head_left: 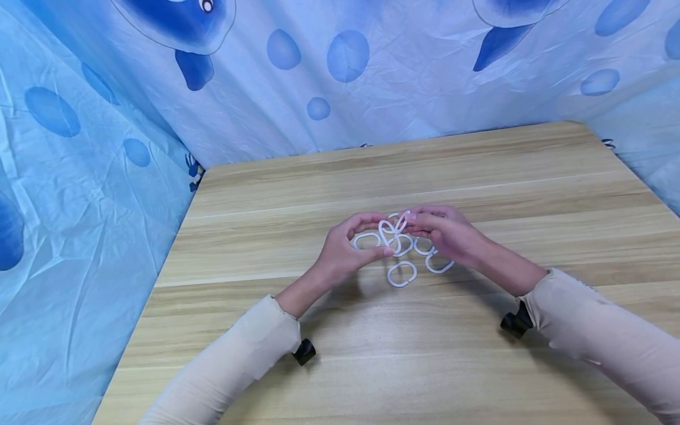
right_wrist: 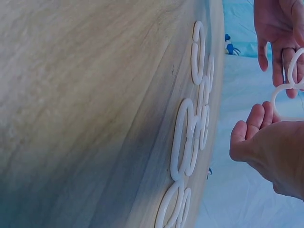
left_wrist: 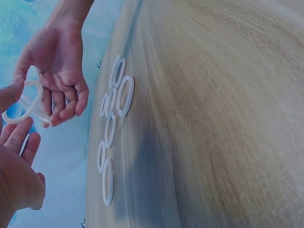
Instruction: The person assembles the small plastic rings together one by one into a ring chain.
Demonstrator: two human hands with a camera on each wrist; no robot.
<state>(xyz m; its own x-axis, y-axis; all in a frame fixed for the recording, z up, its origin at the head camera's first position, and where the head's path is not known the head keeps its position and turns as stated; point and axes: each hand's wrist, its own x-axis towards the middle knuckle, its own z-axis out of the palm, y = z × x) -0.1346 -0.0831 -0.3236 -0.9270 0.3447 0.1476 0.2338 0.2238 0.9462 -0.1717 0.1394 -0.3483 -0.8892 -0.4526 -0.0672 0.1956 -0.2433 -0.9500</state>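
White plastic oval links, several with a small gap in the rim, are the things being handled. Between thumb and fingers, the left hand (head_left: 342, 251) pinches one white link (left_wrist: 5, 117) above the table. Facing it, the right hand (head_left: 451, 232) pinches another white link (right_wrist: 274, 100). The two held links cross and appear hooked together; fingers partly hide where they meet. Below the hands, more links lie on the wood, among them a front link (head_left: 389, 275), a left link (head_left: 365, 234) and a right link (head_left: 438, 272).
The wood-grain table (head_left: 255, 230) reaches out on all sides of the hands. Behind and to the left hangs a blue cloth (head_left: 234, 112) with sea-animal prints. Black wrist devices (head_left: 304, 352) sit under both beige sleeves (head_left: 239, 348).
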